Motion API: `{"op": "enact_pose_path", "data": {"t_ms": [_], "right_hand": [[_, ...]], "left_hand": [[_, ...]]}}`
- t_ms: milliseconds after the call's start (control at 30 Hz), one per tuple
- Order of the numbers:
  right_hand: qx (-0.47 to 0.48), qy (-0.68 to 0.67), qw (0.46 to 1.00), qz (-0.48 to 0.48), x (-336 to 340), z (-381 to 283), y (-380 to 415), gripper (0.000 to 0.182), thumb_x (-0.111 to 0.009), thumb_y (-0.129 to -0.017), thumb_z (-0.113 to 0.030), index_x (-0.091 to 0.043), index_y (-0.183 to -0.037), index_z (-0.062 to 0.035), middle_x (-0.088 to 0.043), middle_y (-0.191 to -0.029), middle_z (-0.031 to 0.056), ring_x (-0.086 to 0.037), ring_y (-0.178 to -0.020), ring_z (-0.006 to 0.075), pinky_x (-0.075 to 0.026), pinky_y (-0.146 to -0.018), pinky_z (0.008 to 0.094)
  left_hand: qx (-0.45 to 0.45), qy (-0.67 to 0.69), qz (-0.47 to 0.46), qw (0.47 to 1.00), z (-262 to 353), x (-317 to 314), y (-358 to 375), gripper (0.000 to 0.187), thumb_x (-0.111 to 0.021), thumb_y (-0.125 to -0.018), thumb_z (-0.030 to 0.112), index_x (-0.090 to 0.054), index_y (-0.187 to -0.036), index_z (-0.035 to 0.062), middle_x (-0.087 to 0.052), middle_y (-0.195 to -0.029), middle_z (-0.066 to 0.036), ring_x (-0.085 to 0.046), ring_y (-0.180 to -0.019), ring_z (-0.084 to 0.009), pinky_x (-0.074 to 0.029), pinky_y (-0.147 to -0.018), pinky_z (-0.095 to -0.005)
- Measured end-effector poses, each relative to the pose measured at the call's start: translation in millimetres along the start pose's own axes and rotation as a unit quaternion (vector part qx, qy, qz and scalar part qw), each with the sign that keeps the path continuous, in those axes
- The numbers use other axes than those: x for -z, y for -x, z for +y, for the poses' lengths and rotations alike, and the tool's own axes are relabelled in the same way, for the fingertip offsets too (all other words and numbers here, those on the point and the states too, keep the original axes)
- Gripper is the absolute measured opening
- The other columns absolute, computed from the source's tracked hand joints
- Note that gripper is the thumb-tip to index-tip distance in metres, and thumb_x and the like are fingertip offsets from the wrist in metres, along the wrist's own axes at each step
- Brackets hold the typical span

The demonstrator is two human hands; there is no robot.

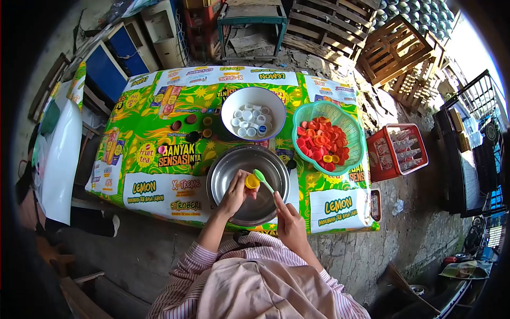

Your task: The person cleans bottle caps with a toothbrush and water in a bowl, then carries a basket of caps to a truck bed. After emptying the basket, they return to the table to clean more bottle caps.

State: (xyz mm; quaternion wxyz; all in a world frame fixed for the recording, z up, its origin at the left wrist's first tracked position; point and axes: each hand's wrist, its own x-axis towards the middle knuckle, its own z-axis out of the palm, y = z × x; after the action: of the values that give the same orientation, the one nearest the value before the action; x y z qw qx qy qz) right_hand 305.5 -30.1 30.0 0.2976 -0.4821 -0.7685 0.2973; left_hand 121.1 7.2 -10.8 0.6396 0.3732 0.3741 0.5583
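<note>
My left hand (237, 194) is closed on a yellow bottle cap (252, 182), held over the steel basin (217, 170). My right hand (291, 222) grips the handle of a small green brush (260, 175). The brush head is right at the cap's rim. Beyond the basin stands a white bowl (231, 97) with several white caps (252, 120) in it. To its right, a turquoise plastic basket (300, 118) holds many red caps (325, 137) and a few yellow ones (331, 158).
A green printed cloth (141, 119) covers the table. Dark and brownish caps (191, 118) lie left of the white bowl. A red crate (376, 167) of clear items stands right of the table. Wooden pallets (396, 50) lean at the back right, near a teal-framed stand (252, 24).
</note>
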Motion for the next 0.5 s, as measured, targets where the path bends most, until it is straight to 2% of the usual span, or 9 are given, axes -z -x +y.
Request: {"op": "enact_pose_path", "data": {"t_ms": [133,200,267,333,367,467,500], "right_hand": [[0.046,0.067,0.997,-0.009,7,5,4,0.058,-0.052,-0.075,-0.001,-0.041,-0.128,-0.0206,-0.048,-0.067,0.0076,-0.052,-0.051,0.0236,-0.043,-0.044,0.0351],[0.003,0.07,0.998,0.004,14,7,1,0.054,-0.053,-0.075,0.001,-0.046,-0.124,-0.0196,-0.047,-0.064,0.0084,-0.048,-0.048,0.0247,-0.039,-0.045,0.0367],[-0.013,0.095,0.995,0.003,21,11,2,0.053,-0.053,-0.075,0.001,-0.046,-0.124,-0.0203,-0.047,-0.064,0.0078,-0.049,-0.048,0.0241,-0.04,-0.045,0.0358],[0.041,0.076,0.996,-0.004,24,16,5,0.053,-0.053,-0.076,0.0,-0.046,-0.124,-0.0207,-0.048,-0.064,0.0068,-0.05,-0.049,0.0235,-0.042,-0.045,0.0349],[0.07,0.099,0.993,-0.018,22,23,7,0.058,-0.054,-0.074,-0.004,-0.043,-0.126,-0.0257,-0.048,-0.067,0.0041,-0.05,-0.047,0.0204,-0.041,-0.041,0.0341],[0.029,0.133,0.99,-0.035,26,30,4,0.058,-0.054,-0.074,-0.004,-0.043,-0.126,-0.0264,-0.048,-0.068,0.003,-0.05,-0.047,0.0195,-0.041,-0.04,0.0336],[0.03,0.142,0.989,-0.033,27,28,4,0.057,-0.054,-0.075,-0.005,-0.043,-0.127,-0.0269,-0.049,-0.068,0.0024,-0.05,-0.047,0.0194,-0.041,-0.04,0.0329]], "left_hand": [[0.002,-0.009,0.056,0.998,-1,-7,-1,0.028,-0.021,-0.096,0.027,-0.039,-0.094,0.0049,-0.049,-0.074,-0.007,-0.048,-0.06,-0.0115,-0.043,-0.057,-0.023],[-0.018,-0.163,0.036,0.986,1,-9,-1,0.028,-0.021,-0.096,0.026,-0.039,-0.093,0.0048,-0.049,-0.07,-0.006,-0.046,-0.056,-0.0096,-0.041,-0.055,-0.0217],[-0.021,-0.168,0.07,0.983,0,-12,-2,0.027,-0.021,-0.096,0.024,-0.04,-0.091,0.0051,-0.049,-0.068,-0.004,-0.044,-0.054,-0.008,-0.04,-0.053,-0.0206],[-0.027,-0.169,0.081,0.982,0,-12,-4,0.028,-0.021,-0.096,0.024,-0.041,-0.09,0.0054,-0.049,-0.068,-0.004,-0.044,-0.054,-0.0076,-0.04,-0.053,-0.0204],[-0.01,-0.203,0.09,0.975,4,-15,-3,0.028,-0.022,-0.096,0.024,-0.042,-0.089,0.0057,-0.049,-0.068,-0.003,-0.044,-0.053,-0.007,-0.04,-0.052,-0.02],[-0.026,-0.281,0.064,0.957,-1,-18,-5,0.027,-0.024,-0.096,0.024,-0.042,-0.09,0.0059,-0.048,-0.067,-0.002,-0.044,-0.053,-0.0063,-0.039,-0.051,-0.0196],[-0.027,-0.253,0.088,0.963,-3,-20,-5,0.026,-0.025,-0.096,0.024,-0.043,-0.091,0.006,-0.048,-0.067,-0.002,-0.043,-0.052,-0.0056,-0.039,-0.049,-0.0191]]}}
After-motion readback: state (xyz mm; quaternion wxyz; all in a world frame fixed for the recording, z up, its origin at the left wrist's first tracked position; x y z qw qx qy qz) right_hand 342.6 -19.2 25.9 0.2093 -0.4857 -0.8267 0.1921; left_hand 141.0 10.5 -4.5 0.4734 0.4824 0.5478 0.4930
